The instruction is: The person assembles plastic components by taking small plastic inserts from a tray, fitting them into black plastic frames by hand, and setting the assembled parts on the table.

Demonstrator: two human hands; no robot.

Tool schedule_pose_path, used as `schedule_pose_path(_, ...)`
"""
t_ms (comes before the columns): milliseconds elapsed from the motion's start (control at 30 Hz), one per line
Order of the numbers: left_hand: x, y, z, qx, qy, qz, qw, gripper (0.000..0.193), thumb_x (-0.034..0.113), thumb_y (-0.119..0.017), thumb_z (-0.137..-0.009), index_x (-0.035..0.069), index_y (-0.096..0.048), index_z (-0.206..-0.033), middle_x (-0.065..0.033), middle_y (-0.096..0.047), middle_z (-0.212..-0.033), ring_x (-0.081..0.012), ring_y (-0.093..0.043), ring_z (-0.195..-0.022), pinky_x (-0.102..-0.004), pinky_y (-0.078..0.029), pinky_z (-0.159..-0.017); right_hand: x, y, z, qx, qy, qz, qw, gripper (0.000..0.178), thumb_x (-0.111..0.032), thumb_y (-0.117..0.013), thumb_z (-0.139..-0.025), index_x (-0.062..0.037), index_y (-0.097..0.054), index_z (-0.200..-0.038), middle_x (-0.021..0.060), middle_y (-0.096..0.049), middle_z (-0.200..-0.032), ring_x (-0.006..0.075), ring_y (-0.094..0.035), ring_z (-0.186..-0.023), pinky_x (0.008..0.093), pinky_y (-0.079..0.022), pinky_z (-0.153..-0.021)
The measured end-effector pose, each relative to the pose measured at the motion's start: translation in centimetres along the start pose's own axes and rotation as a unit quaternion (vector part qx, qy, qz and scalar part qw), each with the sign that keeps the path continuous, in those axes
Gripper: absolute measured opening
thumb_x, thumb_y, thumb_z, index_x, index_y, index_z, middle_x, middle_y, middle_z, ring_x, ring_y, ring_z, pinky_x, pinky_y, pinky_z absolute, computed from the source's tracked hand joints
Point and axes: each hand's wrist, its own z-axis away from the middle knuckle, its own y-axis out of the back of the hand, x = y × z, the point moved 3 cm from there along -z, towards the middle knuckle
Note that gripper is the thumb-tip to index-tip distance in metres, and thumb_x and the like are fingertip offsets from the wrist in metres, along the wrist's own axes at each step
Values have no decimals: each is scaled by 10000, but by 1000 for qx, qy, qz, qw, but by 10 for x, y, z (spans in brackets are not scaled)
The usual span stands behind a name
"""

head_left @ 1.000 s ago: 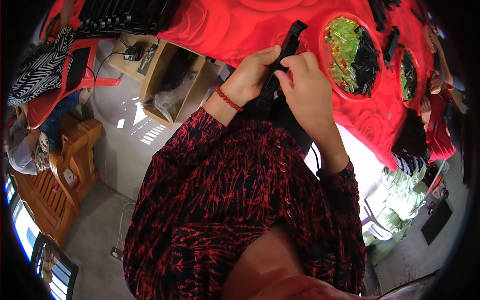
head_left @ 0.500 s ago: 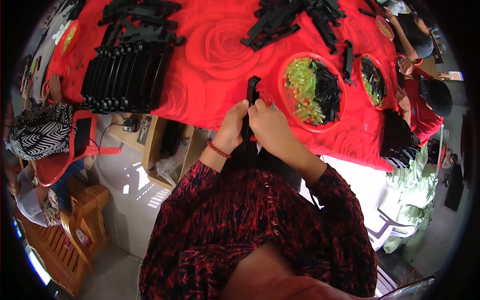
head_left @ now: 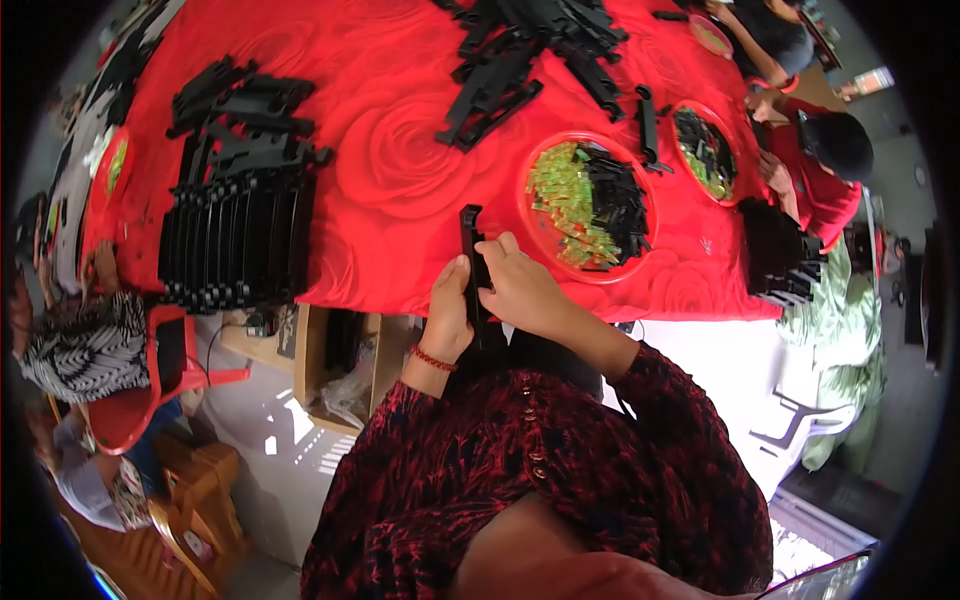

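A long black plastic bracket-like part stands upright between my hands at the table's near edge, its hooked end pointing away from me. My left hand is closed round its lower left side. My right hand presses against its right side with fingers bent; whether a small piece sits in those fingers is hidden. Right of my hands, a round red basket holds small yellow-green clear pieces on its left and small black pieces on its right.
Black parts stand stacked in a row at the left, with a loose heap behind. Another heap lies at the far middle. A second red basket is near a person in red at right; others sit at left.
My view has shifted, so the table and baskets appear lower and more to the left. My right hand's fingers have moved along the black part, while my left hand keeps its hold.
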Motion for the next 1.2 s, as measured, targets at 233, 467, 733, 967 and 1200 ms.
schedule_pose_path(233,7,-1,11,-55,71,-117,989,300,289,-403,-1043,38,-565,-1066,-73,-638,-859,-168,-618,-670,-303,-549,-582,40,-13,6,-28,-140,-338,930,87,-42,-597,-870,32,-605,-915,155,-519,-874,260,-644,-696,363,-516,-621)
schedule_pose_path(467,25,-23,22,-96,34,-220,970,300,314,-436,-1036,46,-569,-1058,-28,-595,-803,-113,-583,-640,-253,-504,-538,33,-4,15,60,-107,-389,913,77,-39,-647,-835,12,-590,-829,104,-523,-787,201,-628,-657,330,-498,-603)
schedule_pose_path(733,25,-19,12,-60,-56,-252,964,280,281,-430,-1041,47,-583,-1034,-19,-617,-803,-96,-592,-639,-235,-482,-534,5,13,40,96,-18,-228,969,84,-34,-655,-856,-18,-582,-894,65,-511,-818,122,-575,-680,284,-459,-597)
schedule_pose_path(967,21,-30,16,-133,92,-257,953,275,286,-447,-1030,48,-583,-1055,-22,-612,-793,-107,-591,-630,-248,-490,-518,16,29,37,72,-77,-242,964,115,-114,-649,-852,-20,-583,-856,135,-555,-796,285,-605,-708,380,-473,-619)
schedule_pose_path(1200,7,-37,4,-133,208,-121,961,301,315,-465,-1022,46,-586,-1082,-67,-639,-875,-159,-625,-692,-287,-542,-568,31,40,32,78,-140,-324,932,111,-83,-619,-894,26,-604,-875,124,-603,-752,207,-651,-662,306,-487,-589)
